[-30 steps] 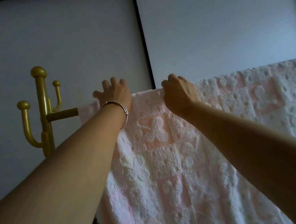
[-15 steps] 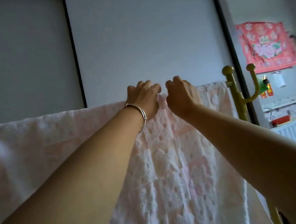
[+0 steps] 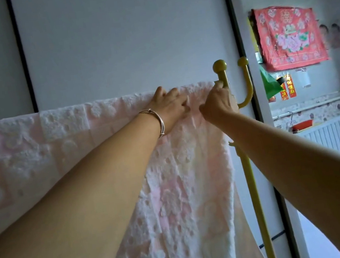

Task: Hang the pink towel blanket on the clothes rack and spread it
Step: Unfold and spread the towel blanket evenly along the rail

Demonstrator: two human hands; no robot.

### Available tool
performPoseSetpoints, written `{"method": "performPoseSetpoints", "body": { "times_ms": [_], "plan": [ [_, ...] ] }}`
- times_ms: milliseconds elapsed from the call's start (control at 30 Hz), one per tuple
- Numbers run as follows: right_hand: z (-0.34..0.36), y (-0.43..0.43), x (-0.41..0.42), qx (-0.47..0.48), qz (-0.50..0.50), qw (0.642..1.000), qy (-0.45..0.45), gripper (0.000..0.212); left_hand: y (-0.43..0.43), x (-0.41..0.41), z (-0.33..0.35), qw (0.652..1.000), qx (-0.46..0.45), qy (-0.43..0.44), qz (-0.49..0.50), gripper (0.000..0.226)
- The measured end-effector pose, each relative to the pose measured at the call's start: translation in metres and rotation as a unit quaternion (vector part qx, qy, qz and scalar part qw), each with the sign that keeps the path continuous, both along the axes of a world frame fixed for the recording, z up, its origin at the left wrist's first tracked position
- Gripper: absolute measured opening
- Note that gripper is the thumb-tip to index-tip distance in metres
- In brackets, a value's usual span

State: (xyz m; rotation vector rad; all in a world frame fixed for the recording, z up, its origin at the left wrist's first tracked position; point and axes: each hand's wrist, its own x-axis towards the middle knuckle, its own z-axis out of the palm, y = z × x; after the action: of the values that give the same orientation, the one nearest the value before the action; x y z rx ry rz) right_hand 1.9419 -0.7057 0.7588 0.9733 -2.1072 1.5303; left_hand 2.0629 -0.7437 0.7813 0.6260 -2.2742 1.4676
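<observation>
Left hand lies flat, fingers extended, on pink towel blanket; right hand, just beside it, pinches blanket edge by the clothes rack post.

The yellow rack post with its knobbed hooks is standing just beside the right hand, blocking movement to the right. The pink towel blanket is covering the bar; above it, space is staying open.
</observation>
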Motion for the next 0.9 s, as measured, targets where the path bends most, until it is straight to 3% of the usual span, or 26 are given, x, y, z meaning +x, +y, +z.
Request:
{"method": "performPoseSetpoints", "body": {
  "times_ms": [100, 233, 333, 633, 733, 767, 833, 900],
  "plan": [
    [-0.003, 0.0, -0.013, -0.028, 0.051, 0.997, -0.048, 0.034, 0.0, -0.003, 0.004, 0.999, -0.033, -0.022, 0.007, 0.03],
    [-0.012, 0.004, -0.022, 0.003, 0.064, 0.997, -0.034, 0.007, -0.007, -0.016, -0.006, 0.996, -0.046, -0.006, -0.08, 0.032],
    [-0.018, -0.004, -0.028, 0.013, 0.072, 0.996, -0.052, 0.035, -0.011, -0.026, -0.014, 0.999, 0.011, 0.022, -0.029, 0.036],
    [-0.044, -0.01, -0.043, 0.025, 0.14, 0.983, -0.113, 0.029, -0.018, -0.044, -0.049, 1.0, 0.024, 0.008, -0.004, 0.034],
    [-0.054, -0.011, -0.045, 0.035, 0.155, 0.98, -0.117, 0.007, -0.017, -0.045, -0.059, 0.999, 0.042, 0.0, 0.001, 0.037],
    [-0.059, -0.011, -0.044, 0.034, 0.152, 0.981, -0.119, 0.017, -0.016, -0.045, -0.061, 0.999, 0.05, -0.001, 0.003, 0.04],
    [-0.068, -0.011, -0.045, 0.046, 0.147, 0.98, -0.122, 0.005, -0.016, -0.045, -0.069, 0.998, 0.067, -0.006, 0.006, 0.041],
    [-0.079, -0.015, -0.052, 0.07, 0.14, 0.981, -0.116, 0.027, -0.017, -0.046, -0.08, 0.997, 0.075, -0.015, 0.005, 0.04]
  ]
}}
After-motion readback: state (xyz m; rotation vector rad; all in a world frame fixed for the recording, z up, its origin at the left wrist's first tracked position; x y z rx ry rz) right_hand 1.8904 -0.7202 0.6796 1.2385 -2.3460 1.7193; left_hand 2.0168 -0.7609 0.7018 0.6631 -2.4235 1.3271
